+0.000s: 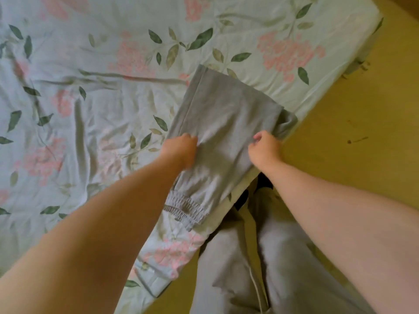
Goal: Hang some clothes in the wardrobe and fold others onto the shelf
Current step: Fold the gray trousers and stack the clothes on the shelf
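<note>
This is a bedroom in a home: most of the view is taken up by a bed (368, 45) whose mattress is covered with a pale, rumpled sheet (90, 114) printed with pink flower clusters and green leaves. The sheet wraps down over the mattress corner at the upper right, and beside the bed runs a smooth, yellowish floor (362, 166) with a few dark marks. 1 pair of grey trousers (226, 114), gathered with elastic at 1 end, lies folded on the sheet near the bed's edge.

The gray pants (223, 123) are folded in a long shape. They lie at the edge of the bed. The stretchy waistband is at the near end.
</note>
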Demonstrator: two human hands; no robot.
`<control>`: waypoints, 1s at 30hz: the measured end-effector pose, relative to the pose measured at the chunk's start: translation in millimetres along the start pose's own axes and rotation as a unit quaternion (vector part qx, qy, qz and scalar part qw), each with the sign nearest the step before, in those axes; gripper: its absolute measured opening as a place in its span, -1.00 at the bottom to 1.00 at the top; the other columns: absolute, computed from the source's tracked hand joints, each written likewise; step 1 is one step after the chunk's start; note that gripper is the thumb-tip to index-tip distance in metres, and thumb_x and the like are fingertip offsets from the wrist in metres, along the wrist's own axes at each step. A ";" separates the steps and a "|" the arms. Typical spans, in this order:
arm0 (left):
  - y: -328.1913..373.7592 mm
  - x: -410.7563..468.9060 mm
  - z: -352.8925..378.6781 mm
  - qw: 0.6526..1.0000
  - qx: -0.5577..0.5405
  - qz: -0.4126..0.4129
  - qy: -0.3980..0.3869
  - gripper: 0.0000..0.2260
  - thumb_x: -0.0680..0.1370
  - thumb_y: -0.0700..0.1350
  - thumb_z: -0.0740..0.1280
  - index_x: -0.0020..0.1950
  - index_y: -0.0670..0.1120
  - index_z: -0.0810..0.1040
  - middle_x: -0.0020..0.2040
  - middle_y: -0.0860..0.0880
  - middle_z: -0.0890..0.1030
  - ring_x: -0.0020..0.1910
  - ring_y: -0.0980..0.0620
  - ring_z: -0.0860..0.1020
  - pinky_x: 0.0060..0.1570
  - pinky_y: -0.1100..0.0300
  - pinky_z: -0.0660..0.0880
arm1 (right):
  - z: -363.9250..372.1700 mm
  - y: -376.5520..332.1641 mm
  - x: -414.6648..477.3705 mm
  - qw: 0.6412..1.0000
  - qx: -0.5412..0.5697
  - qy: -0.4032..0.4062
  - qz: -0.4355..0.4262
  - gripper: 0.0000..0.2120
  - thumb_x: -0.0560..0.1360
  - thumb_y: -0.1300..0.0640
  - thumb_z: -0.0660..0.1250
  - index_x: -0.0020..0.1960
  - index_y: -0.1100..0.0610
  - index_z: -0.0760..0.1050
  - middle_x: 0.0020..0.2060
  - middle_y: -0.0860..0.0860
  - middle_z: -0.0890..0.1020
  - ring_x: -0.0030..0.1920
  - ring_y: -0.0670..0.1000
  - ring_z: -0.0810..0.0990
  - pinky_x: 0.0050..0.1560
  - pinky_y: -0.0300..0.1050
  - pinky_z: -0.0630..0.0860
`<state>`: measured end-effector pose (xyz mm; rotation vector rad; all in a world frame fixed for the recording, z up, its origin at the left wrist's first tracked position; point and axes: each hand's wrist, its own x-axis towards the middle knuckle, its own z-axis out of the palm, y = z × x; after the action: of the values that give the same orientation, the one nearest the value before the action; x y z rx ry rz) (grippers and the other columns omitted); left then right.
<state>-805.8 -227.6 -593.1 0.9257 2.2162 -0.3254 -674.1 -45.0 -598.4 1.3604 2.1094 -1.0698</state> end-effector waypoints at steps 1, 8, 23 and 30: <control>8.4 18.7 -13.5 1.000 -0.016 -0.003 0.017 -0.70 0.53 -0.25 0.27 0.26 -0.11 0.43 0.16 -0.13 0.49 0.06 -0.20 0.56 0.01 -0.09 0.56 | -12.6 -1.1 16.6 0.999 0.037 0.029 0.022 -0.76 0.59 0.17 0.24 0.25 0.13 0.43 0.18 0.15 0.55 0.13 0.19 0.55 -0.06 -0.12 0.40; 38.8 139.9 -79.8 0.965 -0.154 -0.162 0.133 -0.52 0.56 -0.24 0.21 0.49 -0.15 0.23 0.41 -0.21 0.34 0.40 -0.27 0.32 0.27 -0.13 0.40 | -45.4 4.9 101.0 0.968 0.200 0.049 0.146 -0.60 0.48 0.07 0.29 0.27 0.20 0.44 0.18 0.17 0.60 0.07 0.21 0.64 -0.05 0.07 0.64; 13.1 172.5 -109.4 0.887 -0.369 -0.236 0.148 -0.78 0.65 -0.08 0.20 0.25 -0.12 0.47 0.06 -0.11 0.50 0.00 -0.11 0.48 -0.01 0.07 0.45 | -79.4 37.5 86.0 0.978 0.196 0.061 -0.033 -0.93 0.58 0.12 0.30 0.06 0.04 0.48 -0.09 -0.06 0.60 -0.11 -0.02 0.60 -0.17 -0.11 0.56; 29.4 169.8 -113.6 0.914 -0.349 -0.185 0.094 -0.91 0.62 -0.12 0.22 0.09 -0.06 0.46 0.01 -0.10 0.51 -0.08 -0.09 0.48 -0.07 0.07 0.46 | -88.4 54.9 78.9 0.984 0.160 0.072 0.010 -0.90 0.60 0.19 0.23 0.09 0.07 0.46 -0.07 0.01 0.60 -0.19 -0.05 0.54 -0.34 -0.18 0.41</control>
<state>-927.8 -64.7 -627.4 0.1492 2.4066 0.3958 -654.0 82.5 -618.4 1.6464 2.0822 -1.3870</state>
